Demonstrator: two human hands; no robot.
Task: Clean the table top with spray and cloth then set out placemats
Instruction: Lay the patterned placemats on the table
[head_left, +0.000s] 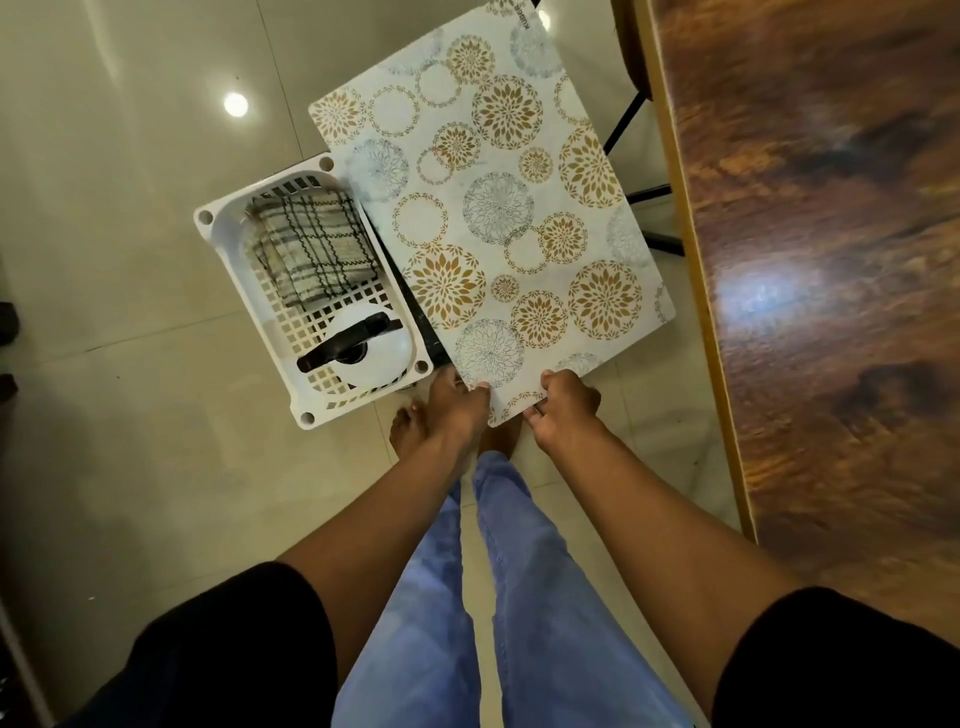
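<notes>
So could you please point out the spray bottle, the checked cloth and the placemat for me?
spray bottle (375, 353): head view, on its white body beside the black trigger.
checked cloth (317, 244): head view, middle of the folded fabric.
placemat (498, 208): head view, on its patterned face, near the centre.

Black short sleeves (249, 623) on both arms; light blue trousers (519, 597); bare forearms, bare feet (410, 426)
</notes>
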